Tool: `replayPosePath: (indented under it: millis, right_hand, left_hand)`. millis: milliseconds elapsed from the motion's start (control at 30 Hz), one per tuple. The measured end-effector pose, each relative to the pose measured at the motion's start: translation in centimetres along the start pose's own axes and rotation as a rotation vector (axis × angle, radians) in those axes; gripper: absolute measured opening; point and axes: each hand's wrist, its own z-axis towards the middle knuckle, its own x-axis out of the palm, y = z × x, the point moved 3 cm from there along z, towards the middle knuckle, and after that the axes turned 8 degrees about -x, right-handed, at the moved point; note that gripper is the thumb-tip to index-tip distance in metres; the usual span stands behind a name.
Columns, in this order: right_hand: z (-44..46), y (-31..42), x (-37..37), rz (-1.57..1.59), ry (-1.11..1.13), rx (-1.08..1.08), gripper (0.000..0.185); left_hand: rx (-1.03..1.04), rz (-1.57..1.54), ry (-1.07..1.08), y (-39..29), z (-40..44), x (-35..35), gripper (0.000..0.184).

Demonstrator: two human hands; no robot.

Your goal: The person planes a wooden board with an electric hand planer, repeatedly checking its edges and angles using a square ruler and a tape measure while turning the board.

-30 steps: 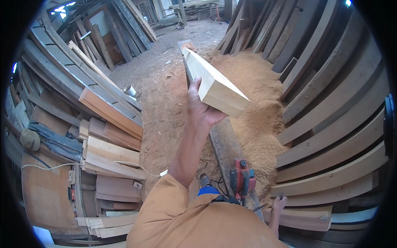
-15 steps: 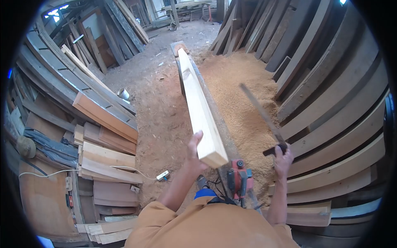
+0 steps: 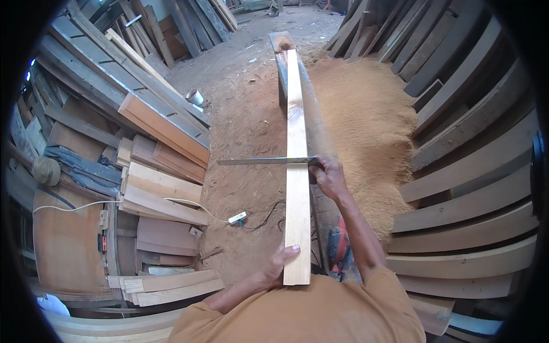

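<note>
Looks like you're lining up the square (image 3: 251, 162) rn: R hand (image 3: 330, 178) fingers grip its handle (image 3: 313, 162), blade across the beam (image 3: 297, 211) over the tabletop (image 3: 313, 111). L hand (image 3: 275, 267) fingers pinch the beam's near end. Next move prob needs both steady.

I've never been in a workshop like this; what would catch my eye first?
Probably the long pale beam running up the middle, its near end in the left hand. Across it lies a thin metal square, held at its handle by the right hand. Next comes the big heap of sawdust on the right.
</note>
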Motion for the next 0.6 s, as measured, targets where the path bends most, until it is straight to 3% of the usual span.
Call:
replayPosePath:
  millis: [400, 500, 600]
  right_hand:
    - [0.4, -1.5, -0.2, -0.059, 0.075, 0.006, 0.015]
    - [1.0, -1.4, -0.2, -0.037, 0.086, 0.049, 0.022]
    - [3.7, -1.6, 0.0, -0.016, 0.011, 0.109, 0.019]
  left_hand:
    - [0.052, 0.072, -0.05, 1.2, 1.0, -1.1, 0.068]
    - [0.038, 0.068, -0.039, 1.2, 1.0, -1.2, 0.068]
    - [0.02, 0.065, -0.037, 1.1, 0.5, -0.9, 0.068]
